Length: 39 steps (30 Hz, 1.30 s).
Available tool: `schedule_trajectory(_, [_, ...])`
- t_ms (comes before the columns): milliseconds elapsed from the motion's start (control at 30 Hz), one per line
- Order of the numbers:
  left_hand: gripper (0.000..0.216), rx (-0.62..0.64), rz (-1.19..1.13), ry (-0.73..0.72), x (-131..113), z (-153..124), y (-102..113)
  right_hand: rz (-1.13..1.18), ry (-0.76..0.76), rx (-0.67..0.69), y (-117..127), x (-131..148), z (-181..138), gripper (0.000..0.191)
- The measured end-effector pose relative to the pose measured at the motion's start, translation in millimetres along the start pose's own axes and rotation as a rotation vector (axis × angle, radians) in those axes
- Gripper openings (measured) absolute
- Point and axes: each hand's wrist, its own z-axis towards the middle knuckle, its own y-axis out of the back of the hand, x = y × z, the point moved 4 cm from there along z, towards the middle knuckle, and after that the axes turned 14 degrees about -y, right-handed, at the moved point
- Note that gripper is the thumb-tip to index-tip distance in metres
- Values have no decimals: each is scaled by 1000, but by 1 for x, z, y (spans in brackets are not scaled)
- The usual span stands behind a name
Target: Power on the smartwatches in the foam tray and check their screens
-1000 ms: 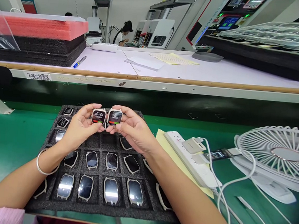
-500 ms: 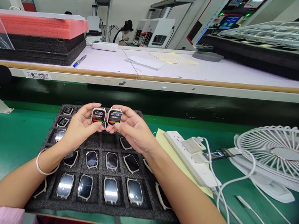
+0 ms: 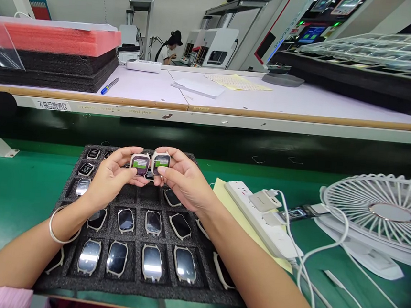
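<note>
My left hand [image 3: 112, 177] grips a small smartwatch body [image 3: 140, 164] with a lit screen. My right hand [image 3: 182, 178] grips a second smartwatch body [image 3: 161, 162], also lit, right beside the first. Both are held side by side above the far half of a black foam tray [image 3: 133, 279]. The tray's pockets hold several more watch bodies with dark screens, such as one in the front row [image 3: 152, 262]. A silver bangle sits on my left wrist.
A white power strip [image 3: 257, 218] with plugs and white cables lies to the right on yellow paper. A white fan [image 3: 376, 212] lies flat further right. Behind is a raised shelf with stacked foam sheets [image 3: 52, 49] and a blue pen [image 3: 109, 85]. A person works far back.
Both watch screens changed from dark with a red-green strip to a bright display with a green band. My hands dropped slightly and the watches tilted a little.
</note>
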Motion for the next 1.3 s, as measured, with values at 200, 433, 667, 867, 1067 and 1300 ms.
schedule_trajectory(200, [37,-16,13,19,0,0,-1,24,7,2,1,-2,0,36])
schedule_trajectory(433, [37,-24,-2,27,-1,0,-1,12,3,4,0,0,0,39])
schedule_trajectory(667, [38,-28,-12,35,-1,0,0,-10,7,2,-1,1,-1,39])
schedule_trajectory(867, [39,-41,-19,35,1,1,1,32,-12,0,1,-1,1,34])
schedule_trajectory(1067, [50,-92,-102,81,3,4,6,202,-127,62,4,-8,9,30])
schedule_trajectory(1300, [58,-134,-168,128,0,7,7,196,-148,98,4,-9,14,30])
